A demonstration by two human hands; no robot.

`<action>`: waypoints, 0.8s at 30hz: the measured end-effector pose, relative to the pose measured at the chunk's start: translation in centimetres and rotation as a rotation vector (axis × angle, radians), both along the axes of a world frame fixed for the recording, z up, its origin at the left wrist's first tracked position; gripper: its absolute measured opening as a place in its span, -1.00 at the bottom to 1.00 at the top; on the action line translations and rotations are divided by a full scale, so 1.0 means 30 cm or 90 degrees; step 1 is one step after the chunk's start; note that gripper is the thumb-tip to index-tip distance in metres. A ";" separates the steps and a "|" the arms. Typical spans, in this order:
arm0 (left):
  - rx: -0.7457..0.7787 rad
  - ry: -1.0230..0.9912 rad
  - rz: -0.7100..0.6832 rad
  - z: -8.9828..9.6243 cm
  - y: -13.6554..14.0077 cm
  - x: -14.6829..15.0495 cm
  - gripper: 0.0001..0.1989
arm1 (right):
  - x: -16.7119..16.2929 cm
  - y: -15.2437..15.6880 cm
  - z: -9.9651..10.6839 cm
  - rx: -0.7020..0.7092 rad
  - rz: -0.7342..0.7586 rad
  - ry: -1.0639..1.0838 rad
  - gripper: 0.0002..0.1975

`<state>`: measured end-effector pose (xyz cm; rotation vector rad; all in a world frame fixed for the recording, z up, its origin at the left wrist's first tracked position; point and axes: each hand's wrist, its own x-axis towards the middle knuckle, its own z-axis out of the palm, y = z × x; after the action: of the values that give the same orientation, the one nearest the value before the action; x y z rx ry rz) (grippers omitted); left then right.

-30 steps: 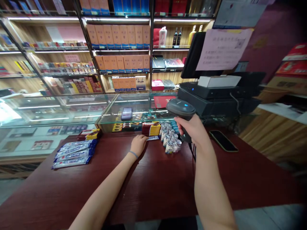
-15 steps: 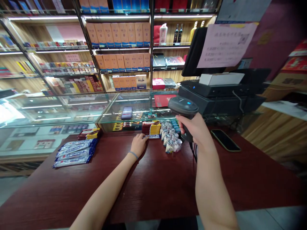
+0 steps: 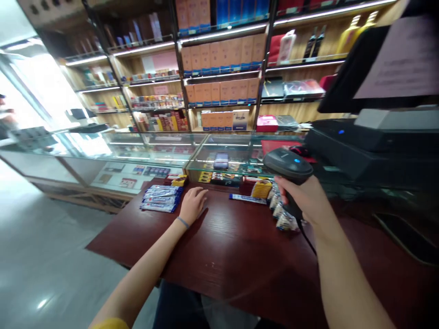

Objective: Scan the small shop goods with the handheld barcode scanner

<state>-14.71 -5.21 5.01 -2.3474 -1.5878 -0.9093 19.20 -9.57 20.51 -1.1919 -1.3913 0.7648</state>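
- Left hand (image 3: 192,204) has shifted from the single blue packet (image 3: 247,198) to just beside the packet pile (image 3: 161,199); grip released, holding nothing.
- Right hand (image 3: 310,198): grip clenched round scanner (image 3: 287,163), near jars (image 3: 286,221).
- Loose packet lies on desk (image 3: 219,251), left of jars.
- Risk, judged: dipping scanner or dragging cable (image 3: 306,237) could topple jars; careless left sweep could scatter pile.
- Also differs: view swung left.
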 end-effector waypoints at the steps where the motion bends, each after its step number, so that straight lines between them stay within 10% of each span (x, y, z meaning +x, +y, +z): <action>1: 0.003 -0.002 0.019 0.004 -0.020 -0.057 -0.66 | -0.026 0.003 -0.010 -0.010 0.010 -0.008 -0.67; 11: -0.029 0.022 0.194 -0.037 -0.184 -0.478 -0.66 | -0.298 -0.002 -0.169 -0.034 0.156 -0.136 -0.63; 24: -0.082 -0.003 0.230 -0.109 -0.209 -0.553 -0.67 | -0.463 -0.067 -0.347 -0.110 0.231 -0.211 -0.62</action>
<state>-31.29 -11.49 1.74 -2.0311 -2.0375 -0.7510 5.30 -11.57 10.12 -1.2548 -1.8792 0.9863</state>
